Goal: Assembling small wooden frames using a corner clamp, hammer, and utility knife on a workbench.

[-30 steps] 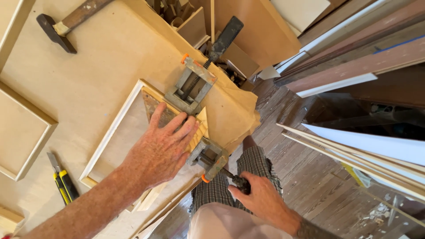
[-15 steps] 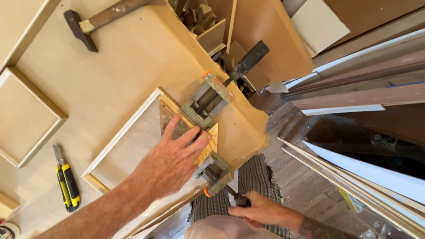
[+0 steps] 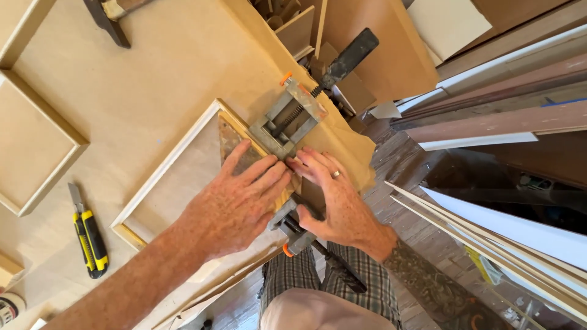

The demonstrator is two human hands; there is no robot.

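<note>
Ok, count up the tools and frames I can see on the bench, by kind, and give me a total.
Corner clamps: 1, with two screw handles
Hammers: 1, partly cut off at the top edge
Utility knives: 1, yellow and black
Wooden frames: 2, one under the left hand and right hand, frame, and one at left
Total: 5

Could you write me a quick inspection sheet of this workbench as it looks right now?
Surface: tan board workbench, dusty.
Job's things: wooden frame with one corner set in a metal corner clamp.
Clutter: yellow utility knife, hammer, finished frame.
Grips: left hand flat on the frame corner; right hand beside it, fingertips on the corner, over the clamp's lower screw.
Cables: nothing seen.
Surroundings: stacked boards and mouldings to the right, plank floor below.
</note>
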